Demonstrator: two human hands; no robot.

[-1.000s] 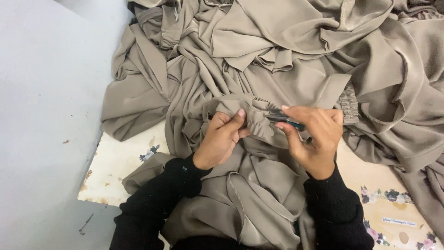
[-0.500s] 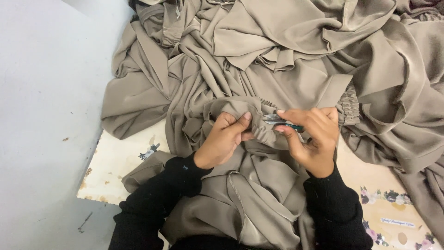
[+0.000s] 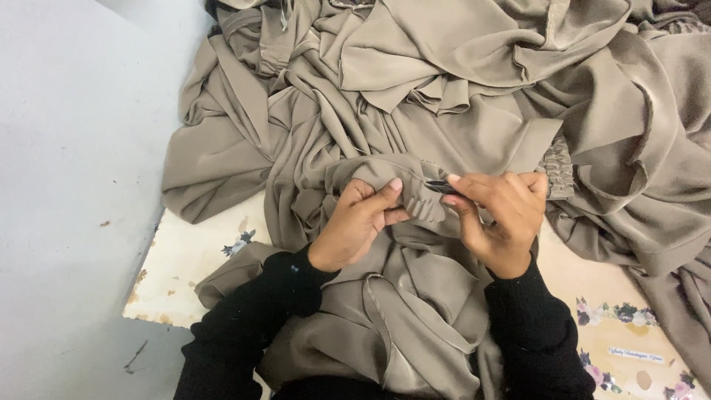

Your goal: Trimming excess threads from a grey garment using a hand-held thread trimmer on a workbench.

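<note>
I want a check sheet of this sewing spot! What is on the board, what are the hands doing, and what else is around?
Surface: worn cream board with flower prints, chipped at its left edge, lying on a grey floor.
Job's things: heap of taupe cloth; its gathered elastic cuff sits between both hands; small dark tool points at the cuff.
Clutter: a second gathered cuff beside the right hand.
Grippers: left hand pinches the cuff; right hand holds the dark tool; both sleeves black.
Cables: nothing seen.
Surroundings: grey floor with a few small marks.
</note>
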